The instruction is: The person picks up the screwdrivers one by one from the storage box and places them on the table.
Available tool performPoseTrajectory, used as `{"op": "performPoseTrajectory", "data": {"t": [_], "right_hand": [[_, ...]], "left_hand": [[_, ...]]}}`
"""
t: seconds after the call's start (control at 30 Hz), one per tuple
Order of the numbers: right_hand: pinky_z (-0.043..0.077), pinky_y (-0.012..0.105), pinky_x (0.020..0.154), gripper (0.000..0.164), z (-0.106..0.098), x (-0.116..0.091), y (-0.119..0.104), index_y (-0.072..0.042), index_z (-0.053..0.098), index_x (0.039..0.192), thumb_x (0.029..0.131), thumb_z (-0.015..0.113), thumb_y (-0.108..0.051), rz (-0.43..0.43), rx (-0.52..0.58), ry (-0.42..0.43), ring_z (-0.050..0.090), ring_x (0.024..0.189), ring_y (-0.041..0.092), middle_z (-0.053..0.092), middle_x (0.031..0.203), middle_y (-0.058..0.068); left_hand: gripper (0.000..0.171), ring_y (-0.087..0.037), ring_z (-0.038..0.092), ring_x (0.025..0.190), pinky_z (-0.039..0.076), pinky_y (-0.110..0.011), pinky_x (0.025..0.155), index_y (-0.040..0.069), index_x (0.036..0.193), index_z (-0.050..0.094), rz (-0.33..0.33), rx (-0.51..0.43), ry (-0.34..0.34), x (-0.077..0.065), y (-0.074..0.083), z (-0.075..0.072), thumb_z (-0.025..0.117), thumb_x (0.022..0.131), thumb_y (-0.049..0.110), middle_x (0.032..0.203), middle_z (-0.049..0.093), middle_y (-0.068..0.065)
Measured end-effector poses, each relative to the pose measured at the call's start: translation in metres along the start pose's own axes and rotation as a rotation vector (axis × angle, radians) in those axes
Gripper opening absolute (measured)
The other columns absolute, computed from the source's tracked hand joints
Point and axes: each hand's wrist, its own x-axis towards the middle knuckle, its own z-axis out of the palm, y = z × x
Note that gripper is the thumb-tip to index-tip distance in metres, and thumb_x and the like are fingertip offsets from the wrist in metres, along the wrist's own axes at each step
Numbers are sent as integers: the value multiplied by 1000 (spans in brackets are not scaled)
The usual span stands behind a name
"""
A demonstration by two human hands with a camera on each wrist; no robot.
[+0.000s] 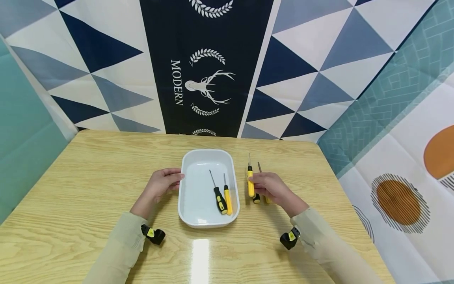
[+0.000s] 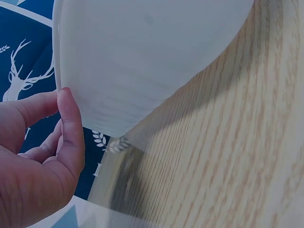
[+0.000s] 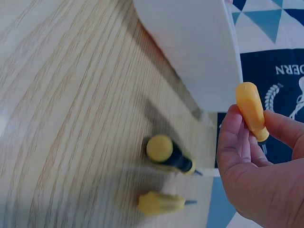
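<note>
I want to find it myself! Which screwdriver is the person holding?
Find the white tray in the middle of the wooden table. Just right of it, the right hand pinches an all-yellow screwdriver, lifted off the table while its two neighbours lie flat.

A white rectangular tray (image 1: 207, 157) with rounded corners sits on the wooden desk (image 1: 88, 177), its long side running away from the person. The left hand (image 1: 161, 185) touches its left rim with the fingertips. The right hand (image 1: 271, 187) pinches a yellow-handled screwdriver (image 1: 250, 183) just right of the tray, lifted off the desk, shaft pointing away. Beneath that hand lie a black-and-yellow screwdriver (image 3: 170, 155) and a smaller yellow screwdriver (image 3: 161, 203), side by side.
</note>
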Motion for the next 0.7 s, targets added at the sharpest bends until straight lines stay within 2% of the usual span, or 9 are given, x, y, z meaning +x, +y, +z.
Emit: {"op": "performPoseTrajectory", "data": {"t": [0.2,0.5,0.7], "right_hand": [[54,20,77,62,-13,0,7,16,34,135,91,60,-20,-7,19,1,59,84,5,59,109,6],[53,16,72,56,-24,-1,7,16,30,137,95,53,-13,4,86,4,59,78,4,60,88,-5],[53,17,71,54,-29,0,8,14,30,137,96,52,-14,17,98,10,59,78,4,60,89,-5]], "left_hand": [[43,-10,64,80,57,-18,69,-5,127,51,4,14,2,0,0,1,63,90,16,104,62,-9],[43,-10,64,79,57,-18,68,-5,127,51,10,16,-1,-1,0,0,62,91,16,101,62,-7],[44,-10,64,79,57,-18,68,-5,127,51,5,13,0,-1,0,0,62,90,16,103,62,-8]]}}
